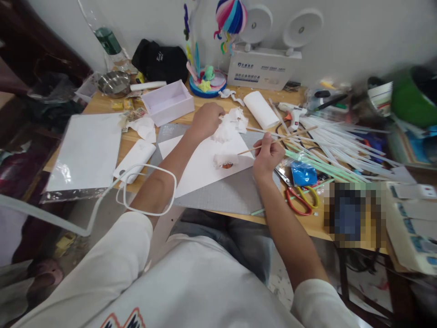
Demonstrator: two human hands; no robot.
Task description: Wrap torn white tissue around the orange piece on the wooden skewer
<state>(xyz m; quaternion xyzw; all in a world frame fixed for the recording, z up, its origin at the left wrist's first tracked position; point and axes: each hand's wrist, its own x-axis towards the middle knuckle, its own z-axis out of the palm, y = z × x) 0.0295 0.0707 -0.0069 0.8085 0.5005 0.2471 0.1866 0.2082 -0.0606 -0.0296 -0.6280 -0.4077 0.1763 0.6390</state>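
Note:
In my right hand (268,154) is a thin wooden stick (293,134), pinched between thumb and fingers. Its left tip points down to a small white piece (218,159) with an orange and dark patch (226,165); whether they touch is hard to see. My left hand (207,119) is curled, its fingertips closed at the edge of a crumpled heap of white tissue (227,130). Both the heap and the small piece lie on a white paper sheet (191,171). Under the sheet is a grey cutting mat (218,197).
Scissors (298,200), a glue gun (294,114) and a pile of pale plastic strips (341,141) lie to the right. A lilac box (169,104), a metal bowl (114,83) and a white power bank (134,159) are on the left. A white tissue roll (261,109) lies behind.

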